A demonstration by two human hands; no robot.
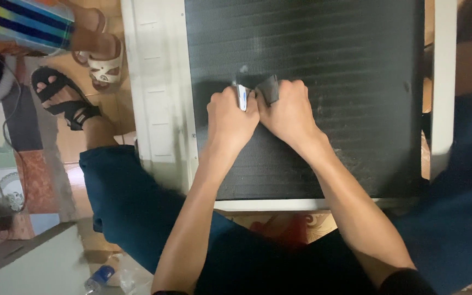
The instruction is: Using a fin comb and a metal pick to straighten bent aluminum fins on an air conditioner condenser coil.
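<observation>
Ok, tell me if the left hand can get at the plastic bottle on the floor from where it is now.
Probably not as things stand. The left hand is closed on a small white tool on the dark finned panel, while the plastic bottle lies low beside the left leg, which is in between.

this looks like a room in a home, with work done on the floor rather than at a bench. a white-framed appliance unit (159, 93) with a dark finned grille (329, 65) lies flat on the ground, and a person sits over it with legs spread either side. a patterned floor mat (36, 183) covers part of the tiled floor, white sandals (102, 63) and a black sandal (64, 98) rest beside it, and a small plastic bottle (98, 277) lies near a grey box (28, 265).
</observation>
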